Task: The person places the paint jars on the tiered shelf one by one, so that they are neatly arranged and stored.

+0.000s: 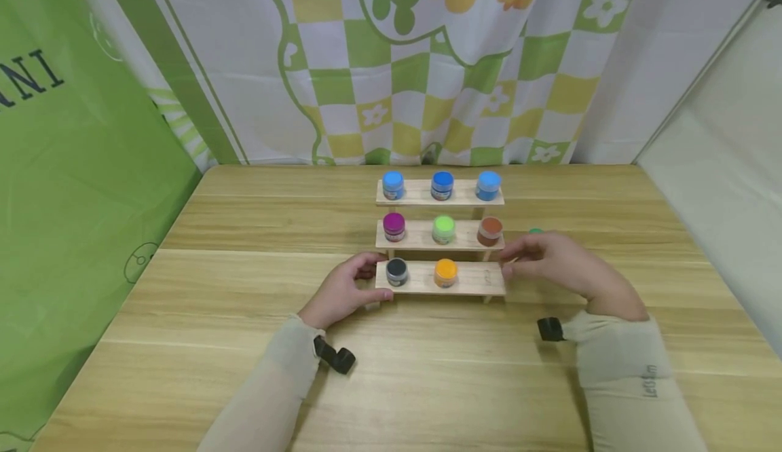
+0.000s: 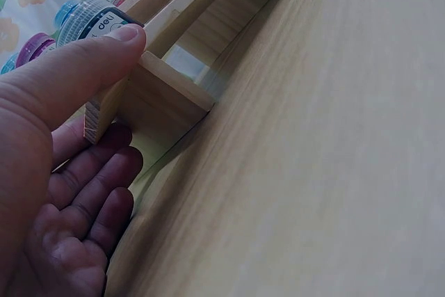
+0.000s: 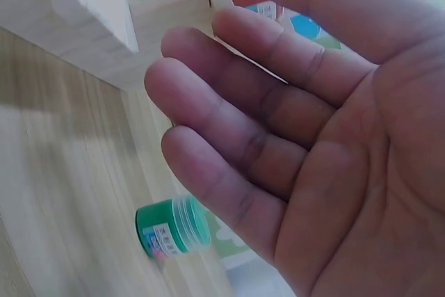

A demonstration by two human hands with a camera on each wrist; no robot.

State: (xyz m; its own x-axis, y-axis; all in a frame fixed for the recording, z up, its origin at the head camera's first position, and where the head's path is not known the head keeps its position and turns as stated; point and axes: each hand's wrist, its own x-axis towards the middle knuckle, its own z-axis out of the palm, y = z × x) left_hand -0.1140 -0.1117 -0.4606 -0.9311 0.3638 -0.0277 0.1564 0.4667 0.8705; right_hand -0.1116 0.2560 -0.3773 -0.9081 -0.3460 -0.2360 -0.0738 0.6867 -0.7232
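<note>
A three-tier wooden rack (image 1: 470, 279) stands mid-table with small paint jars on it. The lowest shelf holds a black jar (image 1: 397, 272) and an orange jar (image 1: 445, 273), and its right spot is bare. My left hand (image 1: 373, 279) holds that shelf's left end, thumb on top beside the black jar (image 2: 90, 19), fingers curled underneath the rack (image 2: 174, 95). My right hand (image 1: 519, 258) is at the rack's right end, its fingers nearly straight and touching the wood (image 3: 90, 5). A green jar (image 3: 172, 227) lies on its side on the table beyond that hand.
The middle shelf carries purple (image 1: 394, 226), light green (image 1: 443, 229) and brown (image 1: 490, 231) jars; the top shelf has three blue jars (image 1: 442, 185). A patterned curtain hangs behind the table, with a green sheet at left and a white wall at right.
</note>
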